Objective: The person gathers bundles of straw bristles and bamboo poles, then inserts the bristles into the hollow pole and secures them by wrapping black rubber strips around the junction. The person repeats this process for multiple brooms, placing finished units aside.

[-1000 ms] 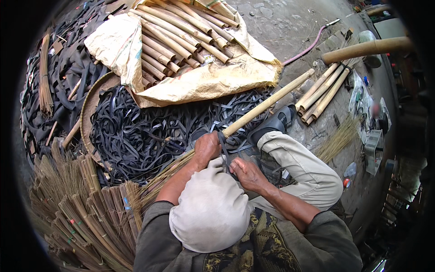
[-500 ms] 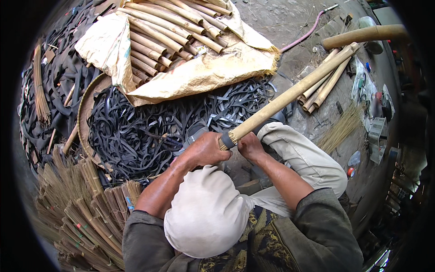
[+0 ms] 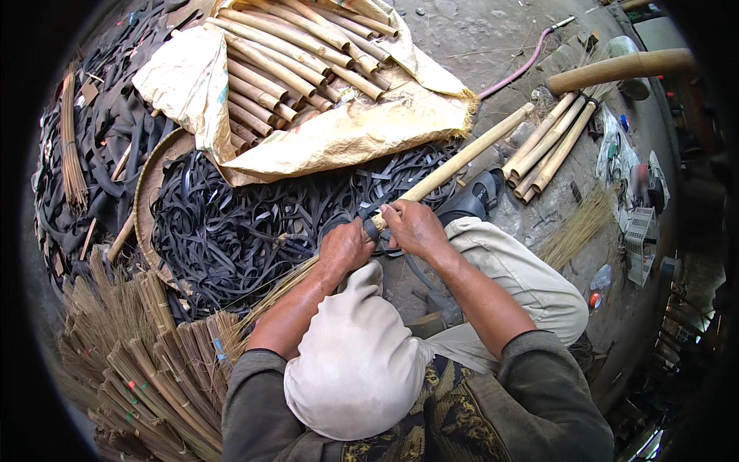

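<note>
**A:** What is shown in the head view, and where are the hands?

**B:** A seated person is seen from above. Both hands are placed at the centre of the frame. The left hand [image 3: 345,248] is closed around the joint where a bundle of thin broom straws [image 3: 269,296] meets a bamboo handle [image 3: 454,160]. The right hand [image 3: 416,227] is wrapped tightly over the near end of that handle, just beside the left hand. A black rubber strip [image 3: 369,209] is seen at the joint between the two hands; whether it is pinched by the fingers cannot be told.

**A:** Where does the handle lie?

**B:** It is stretched from the centre toward the upper right of the frame, while the straws are fanned out toward the lower left.

**A:** What is seen around it?

**B:** A heap of black rubber strips [image 3: 231,223] is spread at centre left, partly inside a shallow woven tray [image 3: 146,192]. Cut bamboo sticks [image 3: 285,58] are piled on a tan sack [image 3: 362,127] at the top. A tied bundle of bamboo poles [image 3: 550,142] is laid at upper right. Finished straw brooms [image 3: 146,362] are stacked at lower left. A pale cloth cap [image 3: 358,354] is seen at the bottom centre.
</note>
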{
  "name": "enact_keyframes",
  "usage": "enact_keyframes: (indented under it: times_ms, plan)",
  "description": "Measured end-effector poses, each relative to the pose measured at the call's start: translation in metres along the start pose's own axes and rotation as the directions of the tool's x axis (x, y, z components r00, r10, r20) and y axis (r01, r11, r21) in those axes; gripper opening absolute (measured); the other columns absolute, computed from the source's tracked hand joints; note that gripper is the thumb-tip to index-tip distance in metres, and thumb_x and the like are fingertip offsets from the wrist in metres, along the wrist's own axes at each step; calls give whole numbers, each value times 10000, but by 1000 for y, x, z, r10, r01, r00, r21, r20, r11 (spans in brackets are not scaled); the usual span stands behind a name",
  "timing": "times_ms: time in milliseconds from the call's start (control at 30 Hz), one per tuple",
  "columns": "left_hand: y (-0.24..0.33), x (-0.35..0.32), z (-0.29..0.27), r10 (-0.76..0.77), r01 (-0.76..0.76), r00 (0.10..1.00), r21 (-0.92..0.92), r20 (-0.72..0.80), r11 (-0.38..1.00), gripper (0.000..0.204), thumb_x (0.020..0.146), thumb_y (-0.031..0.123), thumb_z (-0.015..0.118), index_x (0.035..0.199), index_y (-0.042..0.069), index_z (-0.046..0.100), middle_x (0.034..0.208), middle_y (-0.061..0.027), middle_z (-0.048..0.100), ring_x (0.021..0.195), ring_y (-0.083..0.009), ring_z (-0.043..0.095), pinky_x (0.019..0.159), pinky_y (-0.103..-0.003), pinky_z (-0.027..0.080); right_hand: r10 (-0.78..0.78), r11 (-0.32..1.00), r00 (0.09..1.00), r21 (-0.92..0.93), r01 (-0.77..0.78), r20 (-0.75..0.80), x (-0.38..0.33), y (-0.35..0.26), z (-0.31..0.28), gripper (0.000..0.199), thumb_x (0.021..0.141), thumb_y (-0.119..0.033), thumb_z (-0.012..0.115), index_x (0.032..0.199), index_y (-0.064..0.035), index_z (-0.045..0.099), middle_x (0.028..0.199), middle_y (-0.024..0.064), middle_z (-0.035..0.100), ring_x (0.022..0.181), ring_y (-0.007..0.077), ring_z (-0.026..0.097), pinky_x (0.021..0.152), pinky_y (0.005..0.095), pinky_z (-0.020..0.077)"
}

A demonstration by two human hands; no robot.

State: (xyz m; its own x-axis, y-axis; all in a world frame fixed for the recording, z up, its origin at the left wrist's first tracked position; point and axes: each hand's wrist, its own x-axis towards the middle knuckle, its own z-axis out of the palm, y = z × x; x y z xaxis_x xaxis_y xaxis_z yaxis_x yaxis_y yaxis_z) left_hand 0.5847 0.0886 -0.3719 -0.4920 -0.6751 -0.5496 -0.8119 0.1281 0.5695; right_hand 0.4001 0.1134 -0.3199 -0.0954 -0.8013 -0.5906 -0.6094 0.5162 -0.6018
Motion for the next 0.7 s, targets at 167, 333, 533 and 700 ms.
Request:
enact_keyframes:
  times_ms: [167,333,533,700]
  plan:
    - [-19,-1,35,41,-39,998,26,-57,999,416,860,302,708,1127,-6,620,881,-242,734,832,-447,725,746,-553,573,248,947,911,115,-299,331,40,-13,32,361,999,-333,644,1099,1,740,603,58,680,402,120,565,367,285,421]
    - [-18,2,47,47,-47,999,21,-22,999,398,853,288,715,1105,-2,609,866,-236,732,812,-443,726,724,-552,572,173,788,940,531,-311,294,28,6,43,518,1058,-464,525,888,5,664,704,76,714,460,125,605,410,278,443]
    - [-12,-2,39,15,-12,997,32,-77,999,368,847,268,721,1073,3,601,851,-237,728,797,-439,727,710,-551,570,210,766,971,597,-236,114,-24,10,53,304,1088,-269,481,1082,-16,649,787,25,671,643,90,623,547,246,477]
    - [-13,-3,43,28,-29,991,-8,-133,1000,340,832,229,736,1048,2,603,846,-244,727,795,-441,725,710,-545,569,175,873,965,424,-243,194,-51,15,42,254,1088,-241,473,1000,-53,619,699,-23,510,587,81,441,523,271,373]
